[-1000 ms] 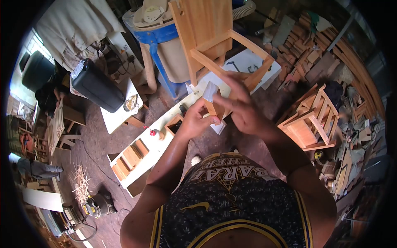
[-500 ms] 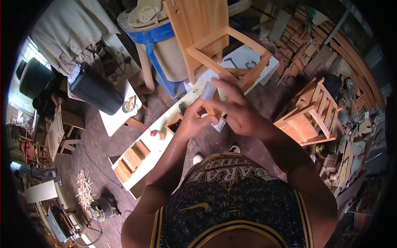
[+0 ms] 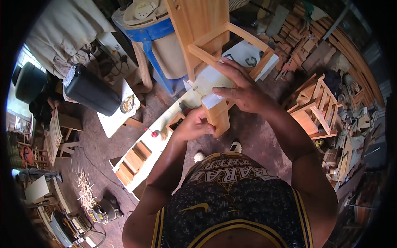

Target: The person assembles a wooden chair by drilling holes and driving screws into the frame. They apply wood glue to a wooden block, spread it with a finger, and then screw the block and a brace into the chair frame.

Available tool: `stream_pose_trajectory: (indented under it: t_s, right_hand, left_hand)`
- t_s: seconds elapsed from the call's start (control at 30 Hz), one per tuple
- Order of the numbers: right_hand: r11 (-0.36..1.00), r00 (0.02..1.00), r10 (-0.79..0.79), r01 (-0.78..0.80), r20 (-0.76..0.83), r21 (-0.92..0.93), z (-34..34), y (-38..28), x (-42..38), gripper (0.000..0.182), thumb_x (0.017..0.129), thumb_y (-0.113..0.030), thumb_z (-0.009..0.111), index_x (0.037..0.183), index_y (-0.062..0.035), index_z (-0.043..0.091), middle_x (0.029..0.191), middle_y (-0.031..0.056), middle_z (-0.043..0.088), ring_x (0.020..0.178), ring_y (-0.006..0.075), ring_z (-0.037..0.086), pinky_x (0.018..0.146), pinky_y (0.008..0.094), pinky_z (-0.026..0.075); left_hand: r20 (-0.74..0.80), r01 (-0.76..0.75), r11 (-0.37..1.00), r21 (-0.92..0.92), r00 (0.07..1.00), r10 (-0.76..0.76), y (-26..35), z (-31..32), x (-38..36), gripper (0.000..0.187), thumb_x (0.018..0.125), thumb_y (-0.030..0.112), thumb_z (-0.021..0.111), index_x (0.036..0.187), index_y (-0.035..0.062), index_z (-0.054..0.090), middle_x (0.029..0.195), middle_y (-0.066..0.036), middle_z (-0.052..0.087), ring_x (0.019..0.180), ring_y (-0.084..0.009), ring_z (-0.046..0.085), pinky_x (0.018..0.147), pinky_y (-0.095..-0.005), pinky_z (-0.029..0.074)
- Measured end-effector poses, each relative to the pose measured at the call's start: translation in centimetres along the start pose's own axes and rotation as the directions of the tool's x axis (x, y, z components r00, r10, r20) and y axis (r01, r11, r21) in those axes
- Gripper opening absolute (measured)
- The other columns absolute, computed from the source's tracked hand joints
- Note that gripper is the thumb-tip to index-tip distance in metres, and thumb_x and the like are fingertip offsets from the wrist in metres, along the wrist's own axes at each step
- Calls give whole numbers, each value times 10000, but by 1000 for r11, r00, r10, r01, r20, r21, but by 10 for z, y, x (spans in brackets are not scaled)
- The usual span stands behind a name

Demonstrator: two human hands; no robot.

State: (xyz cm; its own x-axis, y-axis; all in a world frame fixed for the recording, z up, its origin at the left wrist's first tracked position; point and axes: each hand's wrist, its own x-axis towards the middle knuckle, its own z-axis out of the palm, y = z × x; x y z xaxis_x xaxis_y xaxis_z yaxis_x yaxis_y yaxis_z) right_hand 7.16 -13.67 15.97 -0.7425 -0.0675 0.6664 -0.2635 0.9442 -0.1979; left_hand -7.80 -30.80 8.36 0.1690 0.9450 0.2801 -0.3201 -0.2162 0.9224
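Observation:
My left hand [image 3: 193,125] grips a light-brown wooden piece [image 3: 218,119] from its left side, thumb along the near edge. Across the far end of the wood lies a small whitish sheet [image 3: 211,100], bright in the light. My right hand [image 3: 242,87] is above and to the right of it, fingers stretched out and apart, the thumb reaching over the sheet's edge. Behind the right fingers stands a wooden chair-like frame [image 3: 206,45] with a tall flat back, on the white bench.
On the long white bench [image 3: 144,175] are wooden blocks [image 3: 134,159] and a red-capped bottle [image 3: 155,134]. A black bin [image 3: 93,89] stands left, a blue-banded dust collector [image 3: 151,33] behind. Another wooden frame [image 3: 316,111] and wood offcuts [image 3: 285,49] are at right. Someone's arm [image 3: 53,102] shows far left.
My right hand has lifted back to the right, baring more of the wooden piece. The wood now shows its broad face, and the whitish sheet sits slightly lower in view.

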Motion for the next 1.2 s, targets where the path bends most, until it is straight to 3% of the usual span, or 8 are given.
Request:
stream_pose_trajectory:
  t_s: [0.23, 0.37, 0.43, 0.77, 0.9, 0.97, 1.07, 1.2]
  right_hand:
    - [957, 977, -32, 92, 212, -276, -33, 43, -7, 566, 711, 42, 653, 1161, -301, 639, 1453, 173, 366, 1360, 402, 314, 1105, 496, 289]
    - [987, 999, -45, 40, 25, 153, -18, 85, -28, 628, 740, 105, 595, 1224, -294, 602, 1467, 202, 332, 1384, 403, 282, 1114, 486, 275]
    - [936, 997, -20, -6, 70, 351, -13, 106, -44, 649, 755, 149, 523, 1271, -241, 577, 1501, 193, 285, 1400, 401, 252, 1131, 480, 232]
    - [925, 999, 33, -26, -12, 379, -57, 259, -96, 755, 679, 149, 404, 1367, -145, 505, 1476, 214, 310, 1394, 346, 283, 1135, 400, 225]
    - [868, 975, 224, -192, -16, 457, -69, 294, -110, 704, 729, 105, 419, 1423, 4, 365, 1478, 215, 319, 1396, 336, 282, 1126, 381, 226]
    - [570, 929, 349, -315, 123, 759, -56, 284, -111, 750, 865, -61, 535, 1496, -21, 132, 1461, 232, 339, 1373, 308, 327, 1101, 416, 283]
    - [428, 877, 350, -462, 329, 776, -29, 255, -101, 1080, 755, -238, 778, 1508, -58, 24, 1399, 256, 401, 1324, 320, 399, 1063, 425, 350]
    - [61, 822, 307, -521, 480, 852, 10, 239, -88, 1005, 819, -120, 739, 1501, -53, 3, 1250, 242, 536, 1143, 247, 559, 954, 361, 456]
  left_hand:
    - [95, 56, 997, -48, 994, -51, -24, -27, 22, 770, 783, 421, 752, 1343, -4, 439, 1287, -73, 553, 1150, -156, 521, 979, -325, 400]
    - [87, 35, 998, -55, 996, -30, -39, -28, 59, 841, 780, 440, 748, 1388, -19, 392, 1355, -74, 494, 1203, -161, 481, 1010, -339, 365]
    - [20, 48, 994, -96, 999, -47, -48, -21, 86, 960, 728, 527, 754, 1396, -29, 348, 1161, -133, 577, 1081, -243, 568, 936, -389, 431]
    - [-244, 68, 983, -170, 964, -109, -96, 5, 219, 922, 732, 541, 740, 1373, 5, 351, 1185, -122, 553, 1084, -240, 569, 904, -381, 470]
    - [-570, -90, 953, -288, 816, -95, -113, 5, 229, 825, 775, 461, 739, 1373, 28, 371, 1235, -102, 529, 1130, -223, 552, 971, -378, 458]
    - [-690, -105, 973, -204, 721, -67, -120, 7, 237, 726, 789, 390, 761, 1324, 30, 426, 1171, -74, 565, 1098, -200, 560, 957, -360, 455]
    - [-826, -47, 999, 21, 562, 44, -113, 10, 255, 641, 766, 319, 798, 1227, 24, 464, 1076, -58, 602, 1001, -159, 577, 888, -320, 462]
    - [-935, 149, 970, 193, 329, 135, -110, -6, 248, 527, 791, 214, 771, 1128, -27, 445, 966, -109, 606, 909, -155, 592, 791, -300, 508]
